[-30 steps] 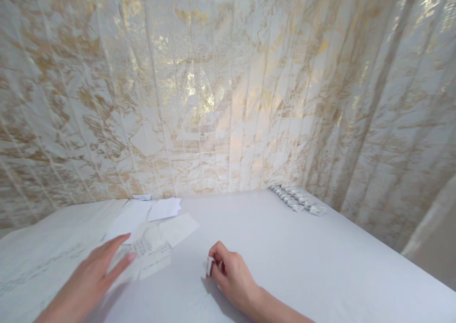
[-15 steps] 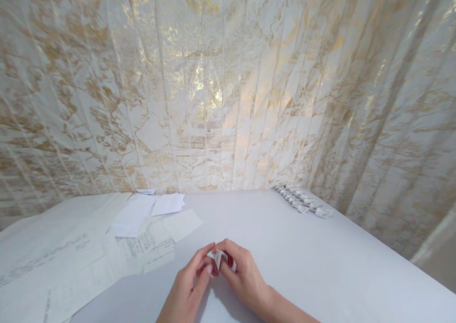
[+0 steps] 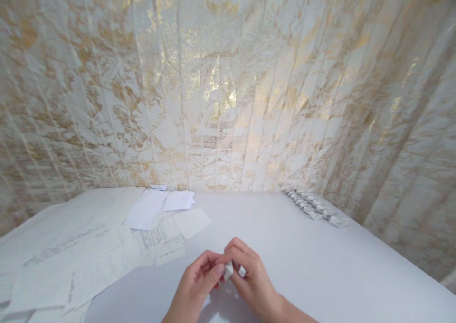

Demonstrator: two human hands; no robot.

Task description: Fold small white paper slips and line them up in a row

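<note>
Close together above the white table (image 3: 302, 275), my two hands work on one small folded piece of white paper (image 3: 228, 271). My left hand (image 3: 201, 278) pinches its left side between thumb and fingers. From the other side my right hand (image 3: 249, 270) grips it, with the index finger bent over the top. Most of the paper is hidden behind the fingers. Under the hands a shadow falls on the tabletop, with something small and white by the left wrist, too covered to make out.
Printed sheets (image 3: 81, 251) spread over the table's left side. Blank white paper pieces (image 3: 147, 210) lie at their far end. At the back right stand rows of small folded white and grey pieces (image 3: 317, 206). A patterned curtain (image 3: 228, 99) hangs behind the table.
The view has turned slightly left, so everything sits further right. My fingers have closed in on the paper, the left thumb now pressing its face and the right index finger crossing over the top.
</note>
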